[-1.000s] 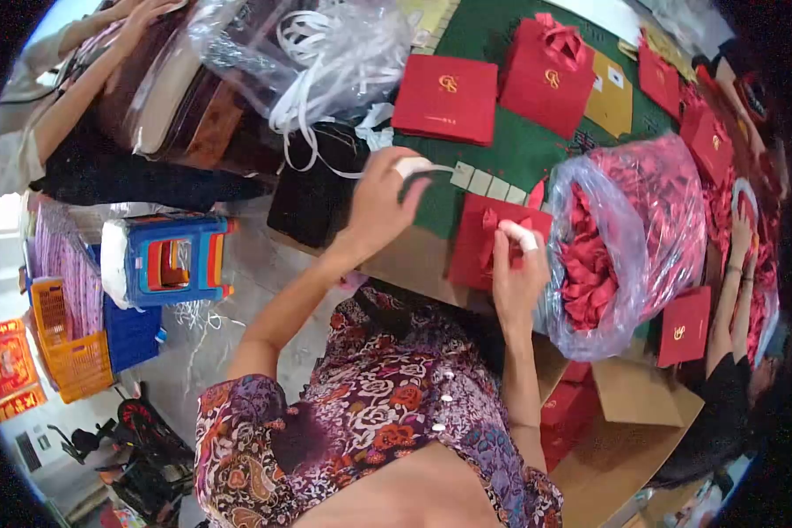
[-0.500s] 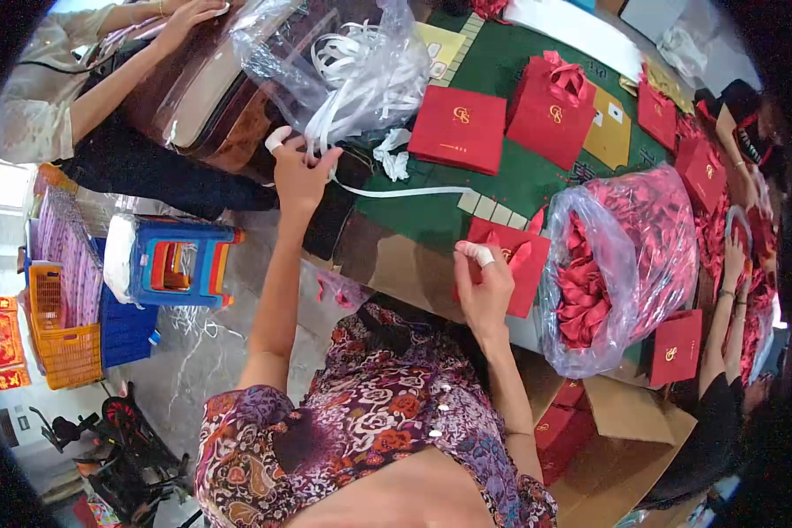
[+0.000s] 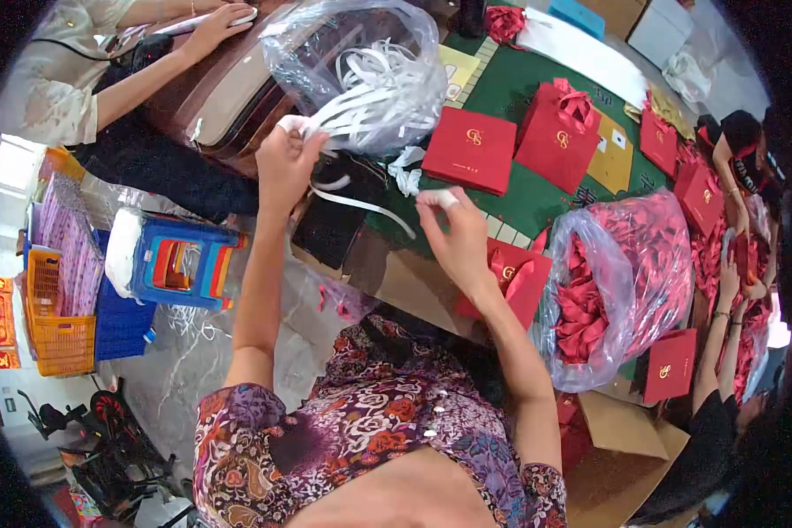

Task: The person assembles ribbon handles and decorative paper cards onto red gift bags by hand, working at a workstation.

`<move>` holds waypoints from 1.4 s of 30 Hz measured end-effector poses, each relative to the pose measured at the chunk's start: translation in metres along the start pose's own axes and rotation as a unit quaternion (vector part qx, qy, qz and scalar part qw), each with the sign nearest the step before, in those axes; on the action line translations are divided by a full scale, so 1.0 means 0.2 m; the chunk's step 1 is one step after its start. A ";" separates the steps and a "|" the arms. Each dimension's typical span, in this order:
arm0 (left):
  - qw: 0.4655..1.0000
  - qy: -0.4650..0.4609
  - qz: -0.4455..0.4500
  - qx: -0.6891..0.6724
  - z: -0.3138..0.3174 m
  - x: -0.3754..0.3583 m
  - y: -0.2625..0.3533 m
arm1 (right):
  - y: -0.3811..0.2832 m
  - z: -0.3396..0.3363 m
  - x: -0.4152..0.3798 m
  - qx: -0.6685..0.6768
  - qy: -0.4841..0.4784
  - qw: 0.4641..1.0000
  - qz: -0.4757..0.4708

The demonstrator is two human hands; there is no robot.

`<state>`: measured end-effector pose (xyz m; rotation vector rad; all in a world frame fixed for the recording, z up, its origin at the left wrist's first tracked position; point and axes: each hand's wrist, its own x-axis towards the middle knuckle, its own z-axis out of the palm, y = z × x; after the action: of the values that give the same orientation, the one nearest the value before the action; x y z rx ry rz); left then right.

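Since the earlier frame the right hand (image 3: 456, 236) has lifted off the red bag (image 3: 512, 280), fingers pinched together on the white strip (image 3: 361, 207) at frame centre; the left hand (image 3: 282, 163) pinches its other end by the clear bag (image 3: 361, 70). Pulled tight, the strip could slip free or snag neighbouring strips and drag them out.

On the green table there are two clear plastic bags: one bag of white strips (image 3: 374, 84) and one bag of red bows (image 3: 629, 264). One blue stool (image 3: 180, 261) and one orange crate (image 3: 57, 321) stand on the floor.
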<state>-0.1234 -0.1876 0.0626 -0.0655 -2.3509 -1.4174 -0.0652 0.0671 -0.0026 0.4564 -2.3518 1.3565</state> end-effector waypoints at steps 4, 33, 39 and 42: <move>0.985 -0.052 0.023 -0.163 -0.07 0.13 0.05 | 0.03 0.13 0.16 0.010 -0.008 0.998 -0.059; 0.848 -0.297 0.325 0.297 0.55 0.85 -0.28 | 0.06 -0.09 0.72 -0.270 -0.121 0.933 -0.203; 0.815 -0.369 0.329 0.303 0.69 0.93 -0.52 | 0.01 -0.15 0.67 -0.133 -0.006 0.978 -0.164; 0.780 -0.448 0.253 0.355 0.53 0.93 -0.22 | 0.02 -0.14 0.65 -0.117 -0.016 0.983 -0.143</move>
<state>-0.3377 -0.1477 0.0476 -1.2897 -3.0511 -0.1206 -0.1767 0.0819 0.0700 0.7151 -2.3241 0.9363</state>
